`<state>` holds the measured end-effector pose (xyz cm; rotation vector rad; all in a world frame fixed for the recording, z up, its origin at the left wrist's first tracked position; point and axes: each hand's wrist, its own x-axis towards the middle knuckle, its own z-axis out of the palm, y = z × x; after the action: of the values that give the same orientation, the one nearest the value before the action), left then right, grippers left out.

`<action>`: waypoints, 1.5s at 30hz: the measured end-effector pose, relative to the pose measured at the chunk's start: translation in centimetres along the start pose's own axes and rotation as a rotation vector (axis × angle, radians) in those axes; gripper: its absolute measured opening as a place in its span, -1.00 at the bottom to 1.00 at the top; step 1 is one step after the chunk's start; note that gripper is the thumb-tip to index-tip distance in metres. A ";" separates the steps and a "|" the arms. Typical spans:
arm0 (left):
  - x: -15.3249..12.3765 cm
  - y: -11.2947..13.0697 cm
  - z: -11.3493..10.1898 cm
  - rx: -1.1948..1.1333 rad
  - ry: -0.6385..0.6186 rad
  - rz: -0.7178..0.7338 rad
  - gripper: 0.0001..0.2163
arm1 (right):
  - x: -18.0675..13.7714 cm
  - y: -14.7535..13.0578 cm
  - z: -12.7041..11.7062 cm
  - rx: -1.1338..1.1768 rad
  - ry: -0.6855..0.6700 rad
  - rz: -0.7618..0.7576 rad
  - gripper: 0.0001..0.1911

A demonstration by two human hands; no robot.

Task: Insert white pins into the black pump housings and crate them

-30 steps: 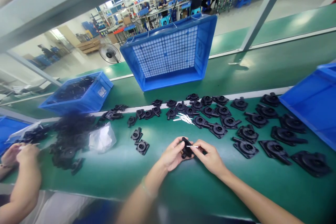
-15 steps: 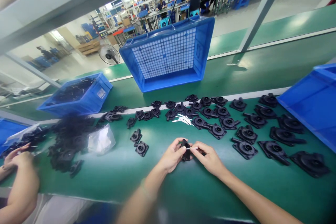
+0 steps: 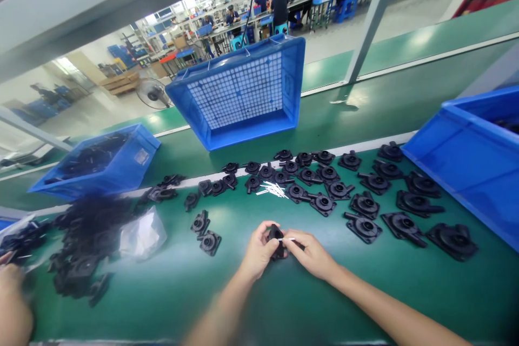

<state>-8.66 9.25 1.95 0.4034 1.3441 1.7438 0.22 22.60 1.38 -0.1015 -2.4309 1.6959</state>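
Note:
My left hand (image 3: 260, 251) is closed around a black plastic housing (image 3: 275, 233), held on edge above the green tabletop. A short white pin (image 3: 287, 239) is pinched in the fingers of my right hand (image 3: 310, 253), its inner end against the housing near my left thumb. How far it reaches into the housing cannot be seen. Beyond my hands lies a small pile of similar white pins (image 3: 272, 190). Flat black housings with round centres and side spouts, such as this housing (image 3: 323, 204), are spread behind the pile and to the right.
A blue crate (image 3: 239, 102) stands tilted at the back. Another crate (image 3: 101, 159) holds dark parts at left; a large blue bin (image 3: 466, 146) stands at right. A heap of black parts (image 3: 81, 248) and a clear plastic bag (image 3: 144, 235) lie left, near a co-worker's arm (image 3: 14, 303).
The whole view has shifted, so the scene sits further left and the right bin shows more. My hands keep the same hold on the housing and the white pin.

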 end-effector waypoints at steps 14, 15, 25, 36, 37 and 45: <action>-0.9 3.2 -0.9 0.301 0.319 0.285 -0.53 | 0.3 -0.5 -0.4 -0.017 0.047 0.066 -0.76; -1.1 3.7 -1.1 0.347 0.402 0.351 -0.52 | 0.3 -0.4 -0.5 -0.031 0.059 0.072 -0.75; -0.2 1.9 -2.2 0.762 0.257 0.417 -0.56 | 0.3 0.4 -0.8 -0.075 0.103 0.089 -0.71; 0.0 0.4 -1.8 0.990 0.088 0.404 -0.48 | 0.3 0.5 -0.6 0.083 -0.004 0.116 -0.72; 0.0 0.0 -1.7 1.040 0.065 0.422 -0.47 | 0.3 0.5 -0.5 0.122 -0.020 0.120 -0.71; -1.0 0.1 -1.3 1.092 0.066 0.562 -0.19 | 0.9 0.4 -1.9 0.546 -0.036 0.246 -0.55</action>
<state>-9.10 7.65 1.83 1.4329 2.3170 1.2503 -0.29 24.66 1.70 -0.3051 -1.9486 2.4202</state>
